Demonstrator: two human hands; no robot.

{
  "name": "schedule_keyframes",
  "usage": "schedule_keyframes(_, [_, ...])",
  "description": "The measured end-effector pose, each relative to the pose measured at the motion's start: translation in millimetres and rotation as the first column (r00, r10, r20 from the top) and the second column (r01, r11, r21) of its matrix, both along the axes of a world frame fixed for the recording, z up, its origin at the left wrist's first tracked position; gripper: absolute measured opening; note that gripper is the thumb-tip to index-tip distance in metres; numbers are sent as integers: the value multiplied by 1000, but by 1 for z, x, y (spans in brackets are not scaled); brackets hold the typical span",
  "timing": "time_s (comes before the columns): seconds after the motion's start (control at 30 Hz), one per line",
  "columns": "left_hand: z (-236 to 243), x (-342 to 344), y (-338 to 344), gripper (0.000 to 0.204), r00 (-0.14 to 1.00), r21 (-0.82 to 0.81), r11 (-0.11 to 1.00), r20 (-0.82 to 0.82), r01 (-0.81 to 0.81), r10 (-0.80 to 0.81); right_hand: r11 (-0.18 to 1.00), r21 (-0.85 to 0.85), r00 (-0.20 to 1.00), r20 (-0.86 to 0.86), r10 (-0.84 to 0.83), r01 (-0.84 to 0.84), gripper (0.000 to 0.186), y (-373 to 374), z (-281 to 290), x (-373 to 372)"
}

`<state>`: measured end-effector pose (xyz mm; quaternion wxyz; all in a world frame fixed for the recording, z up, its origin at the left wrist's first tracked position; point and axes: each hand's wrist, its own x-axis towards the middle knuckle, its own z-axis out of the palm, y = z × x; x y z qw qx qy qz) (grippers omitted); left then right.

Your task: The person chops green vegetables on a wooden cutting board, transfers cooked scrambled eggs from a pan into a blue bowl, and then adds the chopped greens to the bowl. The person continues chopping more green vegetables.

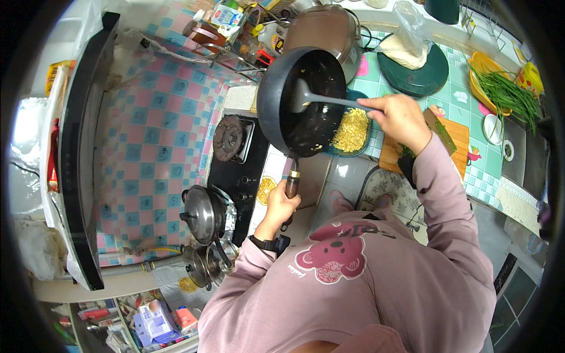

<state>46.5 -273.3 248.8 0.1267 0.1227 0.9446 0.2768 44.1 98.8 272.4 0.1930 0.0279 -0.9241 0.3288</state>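
Pan tipped over a bowl, spatula scraping inside.

Nearest the camera, the left hand (281, 207) has its fingers wrapped tight round the wooden handle (291, 186) of a black frying pan (301, 100), which is lifted off the gas stove (236, 154) and tilted to the right. The right hand (400, 119) is closed on the grey spatula (329, 100), whose blade rests on the pan's inner floor. Just under the pan's right rim sits a bowl of yellow scrambled egg (352, 130) on the tiled counter (465, 94). The pan looks rigid and fairly heavy, probably hot and oily inside, so the handle seems the only safe grip. A lidded pot (200, 213) stands near left; green chives (506, 94) lie far right.
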Motion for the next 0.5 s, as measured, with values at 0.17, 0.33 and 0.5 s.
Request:
schedule_keyframes(0.17, [18, 9, 4, 25, 963, 231, 965, 262, -121, 58, 957, -284, 995, -93, 31, -56, 31, -30, -25, -20])
schedule_keyframes(0.33, [22, 13, 0, 23, 928, 359, 905, 362, -229, 91, 936, -241, 930, 325, -170, 255, 29, -18, -30, -8])
schedule_keyframes(0.5, [23, 6, -2, 22, 955, 257, 945, 265, -202, 132, 996, -38, 940, 335, -58, 75, 24, 3, -4, 21])
